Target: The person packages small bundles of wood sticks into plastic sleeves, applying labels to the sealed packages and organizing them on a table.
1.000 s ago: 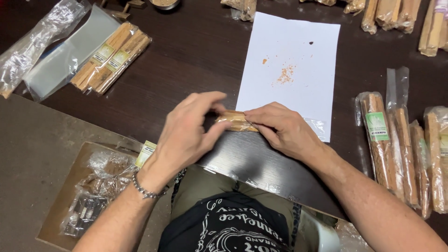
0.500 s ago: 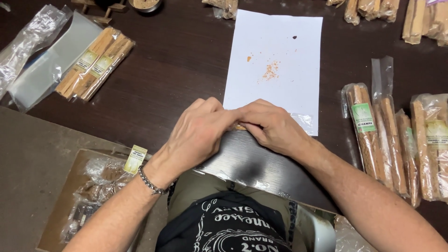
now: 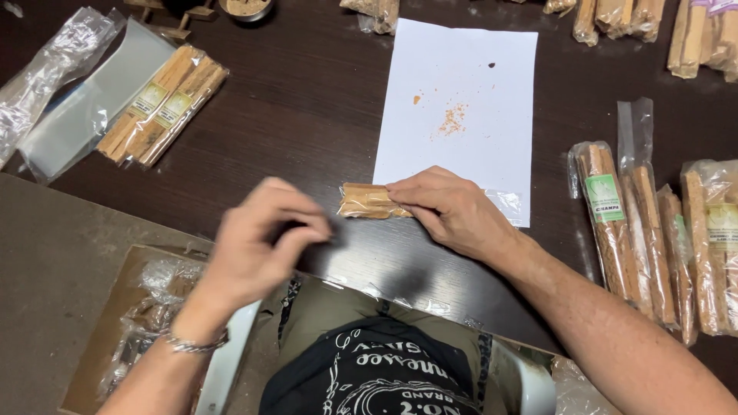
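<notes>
Now right hand point(image 3: 453, 211) pressing flat on clear packet of wooden sticks point(image 3: 369, 200) at white paper's point(image 3: 461, 84) edge; left hand point(image 3: 261, 242) blurred, loosely curled, empty, over dark table point(image 3: 307, 100).

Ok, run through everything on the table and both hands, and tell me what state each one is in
Right hand: pressing down on the small bag of sticks.
Small bag of sticks: flat on the table, filled, one end under the fingers.
Left hand: lifted off the bag, blurred, fingers curled.
White paper sheet: flat, sprinkled with brown crumbs.
Empty clear bags: flat, unfilled.
Labelled stick packs: filled, lying side by side.
Cardboard box: open, holding plastic bags.
</notes>
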